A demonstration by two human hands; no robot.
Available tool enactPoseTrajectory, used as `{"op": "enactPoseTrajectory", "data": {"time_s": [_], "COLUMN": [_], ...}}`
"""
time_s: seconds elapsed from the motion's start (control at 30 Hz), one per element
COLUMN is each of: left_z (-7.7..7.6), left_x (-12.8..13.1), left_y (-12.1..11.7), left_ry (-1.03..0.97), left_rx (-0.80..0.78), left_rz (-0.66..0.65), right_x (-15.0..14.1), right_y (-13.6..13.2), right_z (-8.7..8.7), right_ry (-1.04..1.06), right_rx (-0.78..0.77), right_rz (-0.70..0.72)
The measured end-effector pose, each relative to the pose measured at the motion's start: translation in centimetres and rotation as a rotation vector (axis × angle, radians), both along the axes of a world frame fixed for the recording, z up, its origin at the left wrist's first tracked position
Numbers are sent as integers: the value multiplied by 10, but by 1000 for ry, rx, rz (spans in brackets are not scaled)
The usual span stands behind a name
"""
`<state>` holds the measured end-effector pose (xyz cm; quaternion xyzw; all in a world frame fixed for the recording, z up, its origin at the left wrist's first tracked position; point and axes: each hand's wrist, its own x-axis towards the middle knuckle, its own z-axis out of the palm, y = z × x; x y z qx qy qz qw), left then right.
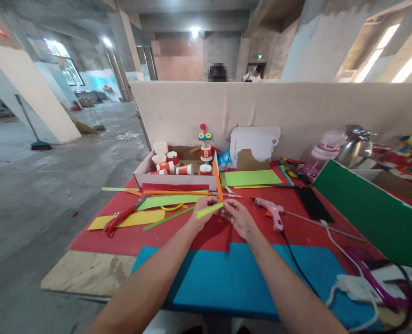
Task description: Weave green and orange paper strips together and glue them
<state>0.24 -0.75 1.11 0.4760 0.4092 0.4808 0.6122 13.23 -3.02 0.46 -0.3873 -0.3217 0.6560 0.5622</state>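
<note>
Head view: both hands, left [202, 214] and right [238, 218], pinch a green strip [209, 210]; uneven pull could crease or tear it.

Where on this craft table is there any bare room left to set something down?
The blue sheet under the forearms is bare, and so is the red patch between it and the yellow paper. Both hands hold a green strip. It is crowded by the cup box, glue gun and cables.

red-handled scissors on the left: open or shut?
Shut, as far as visible: the red-handled scissors lie flat on yellow paper, blades together in one line.
</note>
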Motion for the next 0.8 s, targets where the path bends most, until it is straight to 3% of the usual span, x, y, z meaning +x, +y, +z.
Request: {"op": "enactPoseTrajectory", "data": {"time_s": [0.5, 0.8], "left_z": [-2, -4], "left_x": [1, -2], "left_y": [3, 5], "left_ry": [77, 74], "left_rx": [52, 74], "left_rz": [4, -7], "right_x": [5, 3], "right_y": [1, 2], "right_z": [-2, -5], "right_ry": [17, -99], "right_rx": [-13, 22], "right_rz": [-13, -74]}}
